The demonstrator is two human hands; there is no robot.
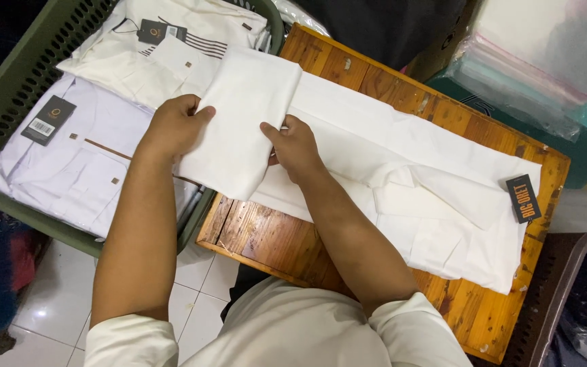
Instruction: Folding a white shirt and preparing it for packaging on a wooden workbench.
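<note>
At the far left a green basket [15, 88] with a perforated wall sits on the tiled floor [49, 299], partly under the edge of my worktop. Folded white shirts [83, 163] lie in it, one with thin dark stripes near the top, and dark hang tags [49, 119] rest on them.

My left hand [174, 126] comes next. It is curled, not flat: the fingers wrap around the left edge of the folded end of a white garment [348, 146], thumb on top, pinching the cloth and holding that end lifted a little above the basket rim and the worktop's left edge.

Just to the right, my right hand [295, 148] grips the other edge of the same folded end. The thumb points up along the cloth and the fingers are tucked under it, so I cannot tell how far they are bent. The two hands are near each other, with the folded panel stretched between them.

From there the garment runs rightward, lying flat along the wooden worktop [266, 238], with a loose fold near its far end. A black tag [523, 198] with orange print lies at that end, touching the cloth, close to the worktop's right edge.

Beyond the worktop's top right corner, a stack of clear plastic bags [531, 54] rests on a teal surface. At the lower right is the dark rim of another basket [565, 285].
</note>
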